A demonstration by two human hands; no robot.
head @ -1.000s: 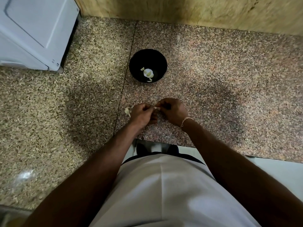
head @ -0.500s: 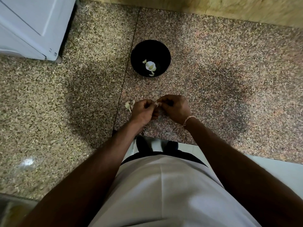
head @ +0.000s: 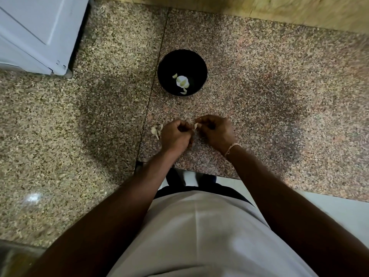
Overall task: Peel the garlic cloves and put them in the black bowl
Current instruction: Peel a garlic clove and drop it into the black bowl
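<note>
You are standing at the speckled granite tabletop (head: pixel 259 80), both hands working close together just in front of your body. Your right hand (head: pixel 216 131) is curling its fingers inward, and its grip is pinching a small pale garlic clove (head: pixel 196 126) that is showing at the fingertips, in the narrow gap between the two hands. Your left hand (head: pixel 175 135) is also curling, fingers folded toward the palm; you are holding it right beside the clove, but whether its grip is clamping anything is hidden by the knuckles, so I cannot tell. A thin bracelet (head: pixel 230 147) is sitting on your right wrist.

Just left of your left hand, a little heap of pale garlic pieces (head: pixel 156 130) is lying on the tabletop; skins or cloves, too small to say. The black bowl (head: pixel 182 72) is standing farther from you, well apart from the hands, and it is holding a few pale peeled cloves (head: pixel 182 81) at its bottom. A white appliance (head: pixel 38 31) is occupying the far left corner, and a wooden wall panel (head: pixel 279 11) is running along the back edge.
</note>
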